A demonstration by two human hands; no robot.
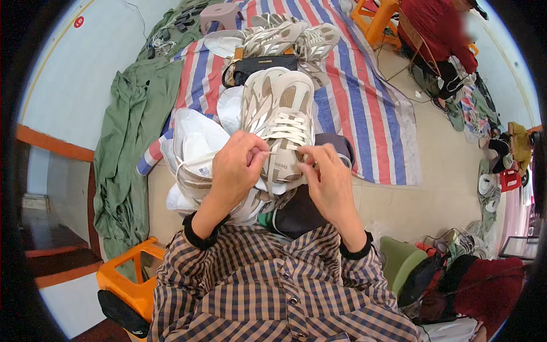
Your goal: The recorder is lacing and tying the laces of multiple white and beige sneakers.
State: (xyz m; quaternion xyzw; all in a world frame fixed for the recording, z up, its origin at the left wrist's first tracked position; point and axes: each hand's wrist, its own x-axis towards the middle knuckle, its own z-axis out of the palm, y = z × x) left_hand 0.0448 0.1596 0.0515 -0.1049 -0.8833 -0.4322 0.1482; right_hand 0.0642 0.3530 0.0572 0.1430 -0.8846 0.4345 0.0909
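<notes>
A beige and white sneaker (297,94) lies in front of me with its toe pointing away. Its cream shoelace (289,130) crosses the upper in several rows. At the left of its tongue, my left hand (235,166) is closed, a lace end between thumb and fingers. On the other side my right hand (330,183) has its fingers curled in a pinch at the lace near the top eyelets. A second sneaker (254,105) leans against the first one's left side. White-lined shoes (196,145) sit beside my left hand, partly covered by it.
More sneakers (273,40) and a black bag (265,65) rest on a striped sheet (393,142). Green cloth (128,137) runs along the left. An orange stool (128,268) stands at my lower left. Another person (424,28) sits at the far right; shoes and cloth lie below.
</notes>
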